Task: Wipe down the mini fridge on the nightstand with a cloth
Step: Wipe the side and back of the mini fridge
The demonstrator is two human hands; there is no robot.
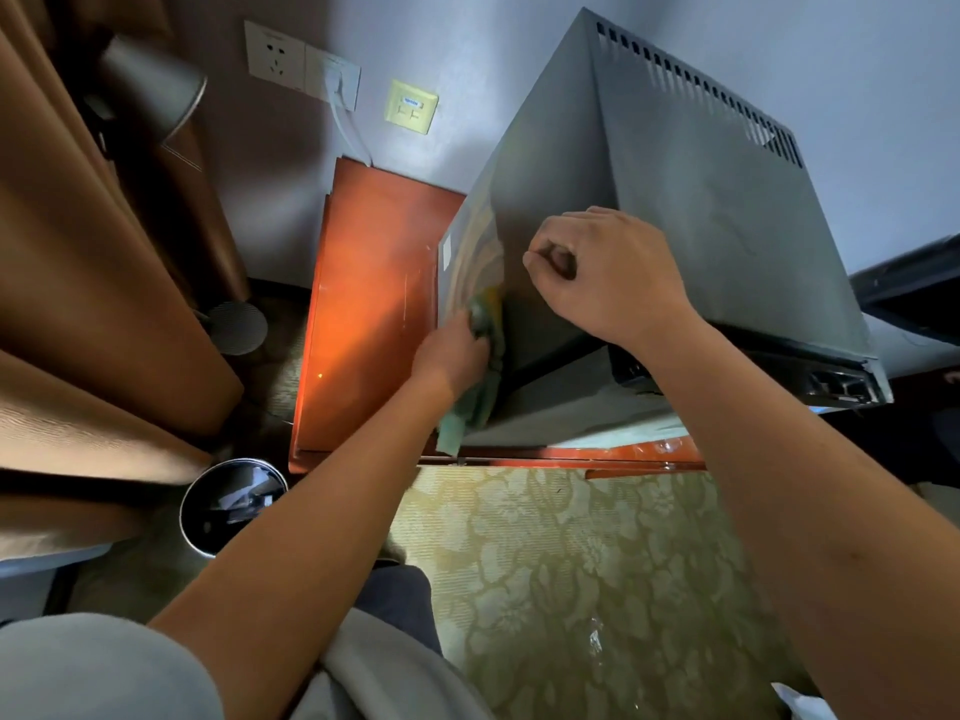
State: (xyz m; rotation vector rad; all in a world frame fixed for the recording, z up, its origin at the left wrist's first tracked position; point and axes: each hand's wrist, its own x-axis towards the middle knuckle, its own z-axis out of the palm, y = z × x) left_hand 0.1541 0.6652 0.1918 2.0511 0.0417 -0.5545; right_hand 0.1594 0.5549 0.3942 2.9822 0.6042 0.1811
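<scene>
Mini fridge (675, 210) is seen standing on the red-brown nightstand (374, 304), set toward its right part, back near the wall; a row of vent slots runs along the far top edge. Its shiny left side face is being wiped. Green cloth (480, 376) is bunched against the lower front part of that face, a tail of it hanging down past the fridge's bottom corner. Left hand (452, 350) is pressed into the cloth; its fingers are curled round the bunch, though the tips are hidden by fabric. Right hand (608, 272) is rested on the fridge top near the left edge, fingers curled into a loose fist with nothing held, seemingly as a brace.

Step in hand is judged to be the side-panel wipe. For a good pass, the cloth should be kept flat against the panel, not balled, strokes overlapped from the top edge to the bottom, and the corner by the nightstand reached. The bracing hand should be kept firm so the fridge is not shoved rightward. The hanging tail may drag on the nightstand; it is better gathered in.

Further out: wall sockets (301, 62) with a cable plugged in behind the nightstand, a round bin (234, 504) on the floor at left, brown curtain (78, 252) beyond, patterned carpet (571, 589) underfoot.
</scene>
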